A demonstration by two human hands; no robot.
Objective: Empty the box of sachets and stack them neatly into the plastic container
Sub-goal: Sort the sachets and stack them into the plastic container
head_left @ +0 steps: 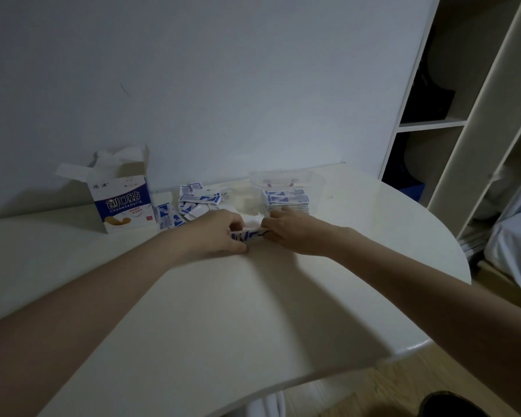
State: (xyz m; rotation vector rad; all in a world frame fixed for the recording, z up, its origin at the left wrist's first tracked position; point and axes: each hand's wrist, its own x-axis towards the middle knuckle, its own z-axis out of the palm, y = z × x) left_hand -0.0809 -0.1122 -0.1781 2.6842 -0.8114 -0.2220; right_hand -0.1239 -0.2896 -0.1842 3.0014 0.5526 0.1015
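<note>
An opened blue-and-white box (121,203) stands at the back left of the white table (223,296), its flaps up. Several loose blue-and-white sachets (193,201) lie scattered to its right. The clear plastic container (286,183) sits near the wall with a neat stack of sachets (285,198) inside. Between my hands, a small bunch of sachets (247,235) is held on edge just above the table. My left hand (220,233) grips its left end. My right hand (286,231) pinches its right end, just in front of the container.
The table's curved edge runs along the right and front. An open shelf unit (451,124) stands to the right, and a bed corner (515,248) shows at the far right. The wall is directly behind the box and container.
</note>
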